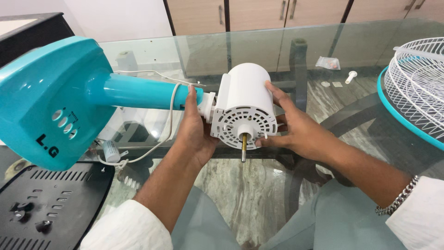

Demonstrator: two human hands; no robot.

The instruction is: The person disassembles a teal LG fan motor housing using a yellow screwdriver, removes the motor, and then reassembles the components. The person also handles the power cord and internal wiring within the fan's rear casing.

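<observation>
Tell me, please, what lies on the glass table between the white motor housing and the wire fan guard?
In the head view, a small clear packet, a white screw and two small white bits lie there.

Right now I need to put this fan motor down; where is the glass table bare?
Bare glass lies behind the white motor housing, short of the small plastic bag and white screw. It is crowded left by the teal fan stand, cord and black base plate, right by the white wire grille.
</observation>
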